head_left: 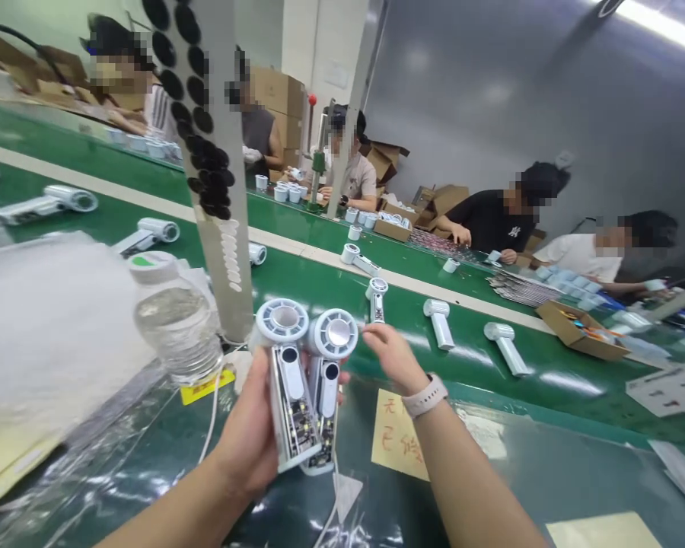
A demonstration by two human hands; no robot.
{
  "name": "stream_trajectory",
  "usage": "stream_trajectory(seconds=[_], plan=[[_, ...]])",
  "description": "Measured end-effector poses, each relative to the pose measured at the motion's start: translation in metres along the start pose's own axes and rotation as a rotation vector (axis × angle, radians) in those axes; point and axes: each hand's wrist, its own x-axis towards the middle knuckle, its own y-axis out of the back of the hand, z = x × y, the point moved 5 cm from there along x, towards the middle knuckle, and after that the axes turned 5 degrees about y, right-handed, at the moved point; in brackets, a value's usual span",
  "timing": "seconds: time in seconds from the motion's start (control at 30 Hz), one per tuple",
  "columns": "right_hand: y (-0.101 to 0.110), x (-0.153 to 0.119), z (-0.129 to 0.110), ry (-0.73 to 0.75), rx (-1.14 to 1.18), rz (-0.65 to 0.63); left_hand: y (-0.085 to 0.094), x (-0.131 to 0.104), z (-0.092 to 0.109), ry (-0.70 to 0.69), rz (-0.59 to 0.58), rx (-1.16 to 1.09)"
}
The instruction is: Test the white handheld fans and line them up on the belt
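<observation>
My left hand (250, 430) is wrapped round two white handheld fans side by side. The left fan (290, 373) overlaps the right fan (334, 339). Both have round heads up, and their handles are open at the front, with circuit boards and wiring showing. My right hand (393, 356), with a pale band at the wrist, is beside the right fan's head, fingertips drawn together. Whether they touch the fan or pinch something small is unclear. Just beyond my right hand, another fan (377, 298) lies on the green conveyor belt (468, 320).
More fans, such as one fan (441, 323), lie along the belt. A metal post (220, 228) with black discs rises at left. Beside it stands a clear bottle (174, 320). A handwritten note (396, 434) lies under my right arm. Several people work across the belt.
</observation>
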Motion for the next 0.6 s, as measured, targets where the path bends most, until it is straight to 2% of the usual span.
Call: stream_trajectory(seconds=[0.07,0.17,0.23,0.3,0.37,0.43,0.5,0.6], plan=[[0.064,0.01,0.032,-0.075,-0.188,0.235,0.001,0.002,-0.001,0.022,0.005,0.025],[0.163,0.003,0.083,-0.269,-0.436,0.575,0.005,0.005,-0.014,0.158,0.005,0.048],[0.212,-0.002,0.112,-0.364,-0.552,0.681,0.009,0.007,-0.028,0.257,0.015,0.066],[0.243,0.002,0.133,-0.408,-0.627,0.68,0.013,0.009,-0.04,0.301,0.034,0.095],[0.256,0.015,0.147,-0.415,-0.667,0.621,0.014,0.013,-0.047,0.302,0.057,0.118],[0.255,0.031,0.155,-0.415,-0.689,0.571,0.013,0.017,-0.052,0.291,0.091,0.122],[0.242,0.047,0.158,-0.414,-0.701,0.553,0.011,0.021,-0.053,0.274,0.123,0.119],[0.203,0.066,0.155,-0.349,-0.695,0.492,0.01,0.026,-0.055,0.256,0.166,0.139]])
